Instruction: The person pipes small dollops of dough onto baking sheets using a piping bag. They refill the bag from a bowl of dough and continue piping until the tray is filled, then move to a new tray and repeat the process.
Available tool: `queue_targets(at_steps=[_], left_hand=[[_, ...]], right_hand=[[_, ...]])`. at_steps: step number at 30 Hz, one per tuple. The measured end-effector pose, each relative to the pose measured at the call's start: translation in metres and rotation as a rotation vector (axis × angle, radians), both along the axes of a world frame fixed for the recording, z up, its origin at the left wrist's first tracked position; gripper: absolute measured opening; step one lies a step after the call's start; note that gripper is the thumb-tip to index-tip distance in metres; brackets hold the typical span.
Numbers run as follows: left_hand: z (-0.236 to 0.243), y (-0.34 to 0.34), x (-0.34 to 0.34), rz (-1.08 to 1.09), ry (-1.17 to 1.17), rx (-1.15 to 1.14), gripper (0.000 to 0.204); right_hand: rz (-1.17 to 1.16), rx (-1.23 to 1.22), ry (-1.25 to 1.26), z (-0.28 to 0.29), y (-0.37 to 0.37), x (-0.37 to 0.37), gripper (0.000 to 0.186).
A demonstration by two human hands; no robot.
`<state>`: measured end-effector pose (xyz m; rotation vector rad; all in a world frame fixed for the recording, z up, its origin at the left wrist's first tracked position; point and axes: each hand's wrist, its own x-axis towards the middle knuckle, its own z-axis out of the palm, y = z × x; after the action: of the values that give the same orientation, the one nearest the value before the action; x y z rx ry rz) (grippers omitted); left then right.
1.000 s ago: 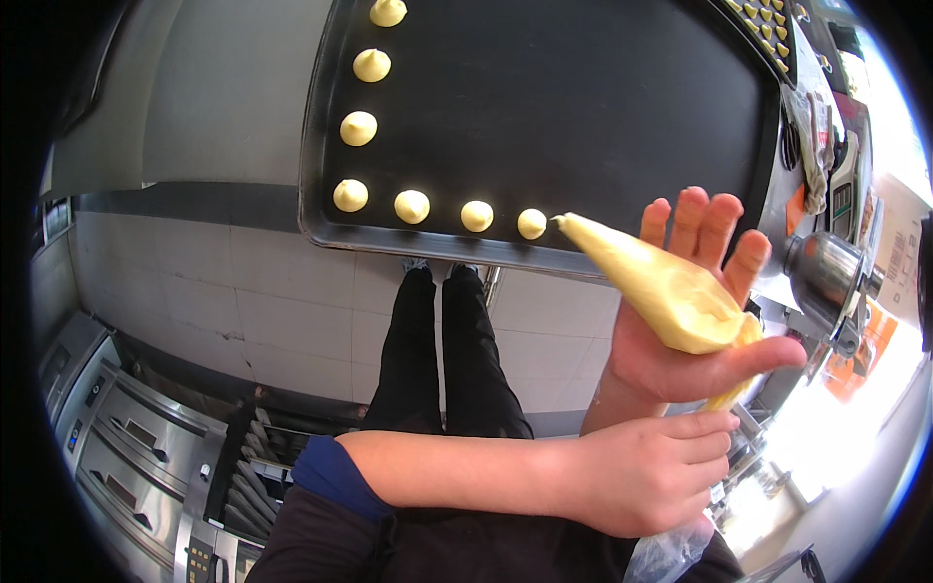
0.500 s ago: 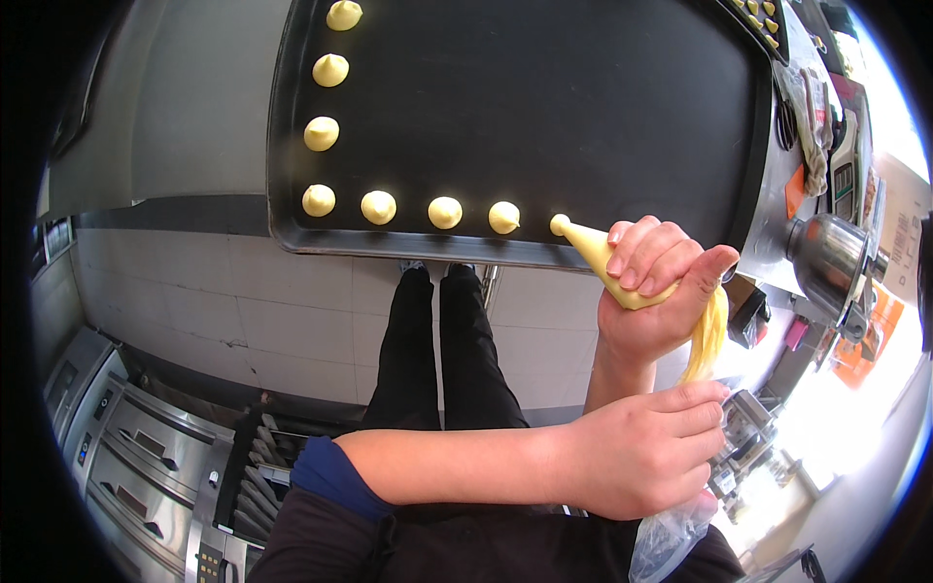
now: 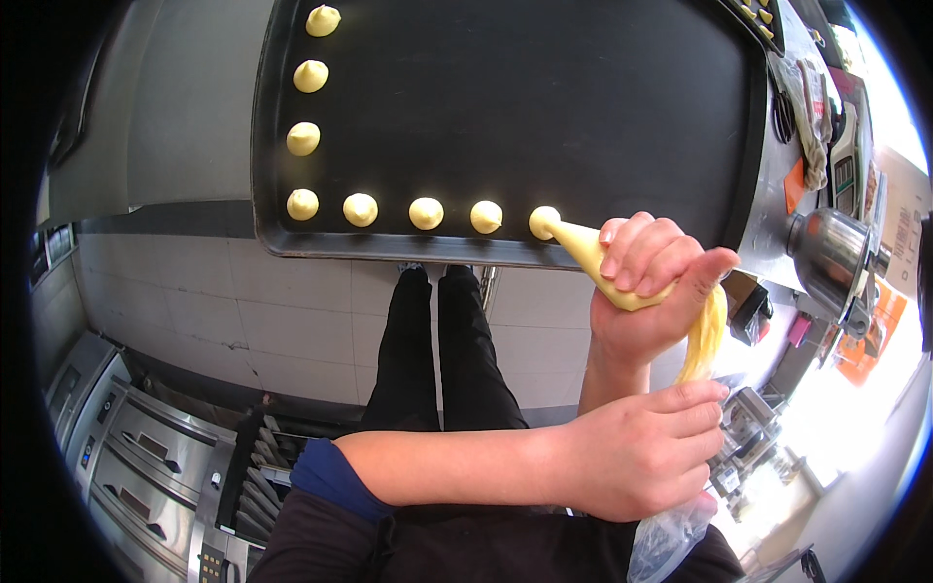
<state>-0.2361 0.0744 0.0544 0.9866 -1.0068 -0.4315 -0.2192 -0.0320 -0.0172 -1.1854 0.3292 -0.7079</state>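
My right hand (image 3: 653, 282) is wrapped round a clear piping bag (image 3: 581, 245) full of pale yellow batter, its thumb sticking out. The bag's tip touches a round mound of batter (image 3: 540, 223) near the close edge of a black baking tray (image 3: 544, 107). Across my body reaches my left forearm. Below the right hand, my left hand (image 3: 646, 452) is closed on the bag's twisted tail, and loose clear plastic (image 3: 669, 539) hangs under it. Several peaked yellow mounds (image 3: 426, 213) line the tray's near edge and left side.
A steel mixing bowl (image 3: 831, 257) stands right of the tray, by an orange sheet (image 3: 875, 330). A second tray (image 3: 763, 19) with mounds shows at the far right. Steel ovens (image 3: 146, 457) stand at lower left, and my legs (image 3: 457, 350) show below the tray.
The batter at the bag's tip has swelled from a small dab into a round mound. In the picture, the tray and its mounds sit slightly further left. Both hands keep their grip.
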Motion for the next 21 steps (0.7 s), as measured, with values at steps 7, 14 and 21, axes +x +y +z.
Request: queue_targets(at_steps=[7,14,21], left_hand=[[0.013,-0.015,-0.019,-0.013,0.019,-0.102,0.03],[0.007,-0.025,-0.02,-0.056,-0.012,-0.039,0.036],[-0.001,-0.028,-0.018,-0.094,-0.009,0.015,0.04]], right_hand=[[-0.175,0.429,-0.115,0.05,-0.001,-0.011,0.069],[-0.057,-0.041,0.006,0.012,-0.035,-0.028,0.073],[-0.113,-0.082,0.069,-0.012,-0.032,-0.035,0.073]])
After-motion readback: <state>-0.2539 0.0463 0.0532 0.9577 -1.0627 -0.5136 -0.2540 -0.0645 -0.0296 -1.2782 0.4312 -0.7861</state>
